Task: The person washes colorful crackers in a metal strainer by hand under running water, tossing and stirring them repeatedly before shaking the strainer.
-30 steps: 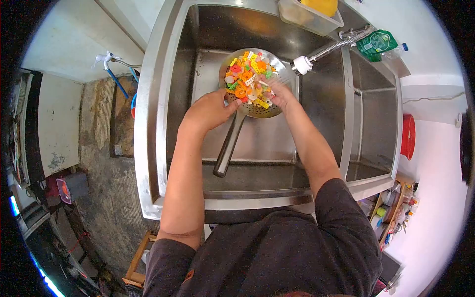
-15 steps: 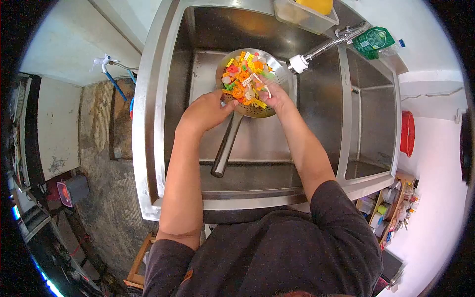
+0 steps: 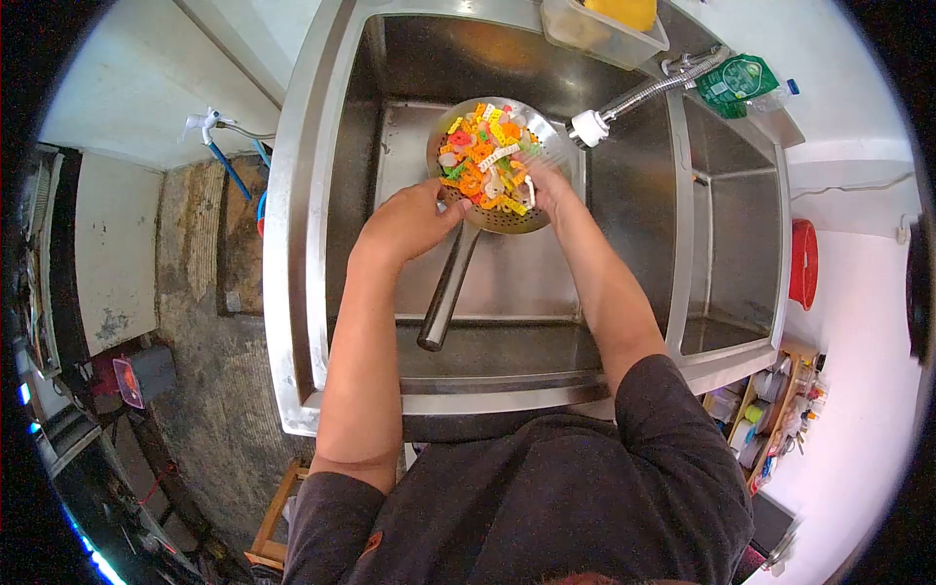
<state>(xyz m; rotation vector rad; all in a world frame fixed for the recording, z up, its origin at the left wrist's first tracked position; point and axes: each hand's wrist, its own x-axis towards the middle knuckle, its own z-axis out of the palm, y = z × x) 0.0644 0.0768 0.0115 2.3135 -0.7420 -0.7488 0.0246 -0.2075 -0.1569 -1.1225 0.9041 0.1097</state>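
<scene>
A round perforated metal strainer rests in the large sink basin, its thick handle pointing toward my body. Colourful small pieces, orange, yellow, green, red and white, are heaped in it. My left hand grips the strainer's near left rim, thumb over the edge. At the right side of the heap is my right hand, its fingers blurred by motion and partly hidden against the pieces and the metal. A white piece lies beside its thumb.
The steel sink has a smaller basin on the right. A flexible tap reaches in from the back right. Behind are a plastic tub and a green packet. A red basin stands at the right.
My right hand has shifted slightly right, away from the middle of the heap. Some white pieces lie differently. My left hand keeps its hold on the rim.
</scene>
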